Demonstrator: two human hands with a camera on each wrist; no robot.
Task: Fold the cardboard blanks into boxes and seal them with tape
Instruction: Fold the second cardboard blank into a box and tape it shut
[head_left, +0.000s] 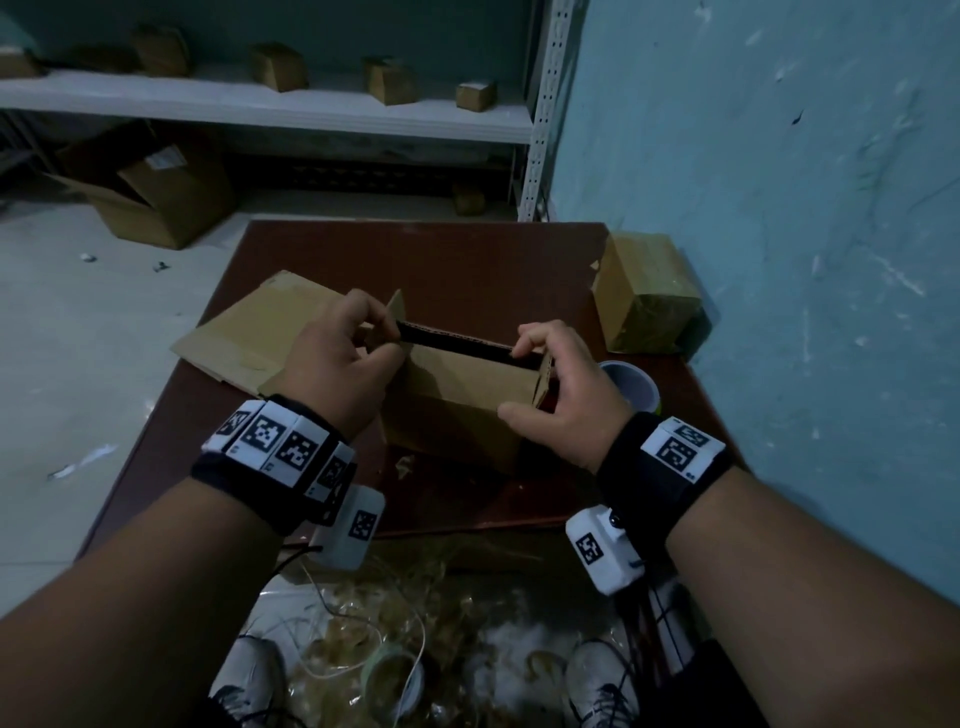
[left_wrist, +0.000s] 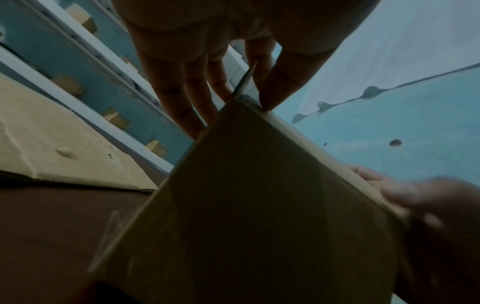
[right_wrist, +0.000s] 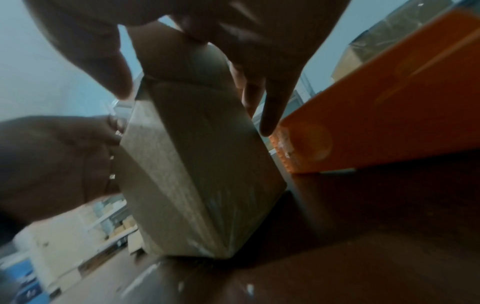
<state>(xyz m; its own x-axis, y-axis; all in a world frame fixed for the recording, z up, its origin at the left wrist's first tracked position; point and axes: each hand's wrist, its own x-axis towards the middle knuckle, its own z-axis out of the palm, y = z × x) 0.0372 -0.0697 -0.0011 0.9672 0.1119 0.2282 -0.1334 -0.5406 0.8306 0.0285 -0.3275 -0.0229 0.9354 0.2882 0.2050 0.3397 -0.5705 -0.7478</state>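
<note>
The cardboard box (head_left: 457, 400) stood on the brown table (head_left: 467, 249), near its middle, open top facing up, a dark slot showing between the raised flaps. Its long axis ran left to right across the person, the right end lying slightly nearer them. Left hand (head_left: 332, 358) at the left end: thumb and forefinger pinched the upright end flap (head_left: 396, 312), the other fingers loosely curled behind it; the left wrist view showed the same flap edge caught between fingertip and thumb. Right hand (head_left: 558, 384) at the right end: fingers curled over the top edge by the right end flap (head_left: 544, 382), thumb lying against the near wall, so both hands had hold of the box. Flat cardboard blanks (head_left: 249, 332) lay on the table behind the left hand, partly hidden by it. A tape roll (head_left: 631, 387) sat just beyond the right hand. A taped, finished box (head_left: 647, 291) stood at the table's far right corner beside the blue wall (head_left: 779, 208). More small boxes (head_left: 278, 65) stood on the shelf (head_left: 311, 111) behind; tape scraps (head_left: 395, 613) littered the floor by the person's shoes.
</note>
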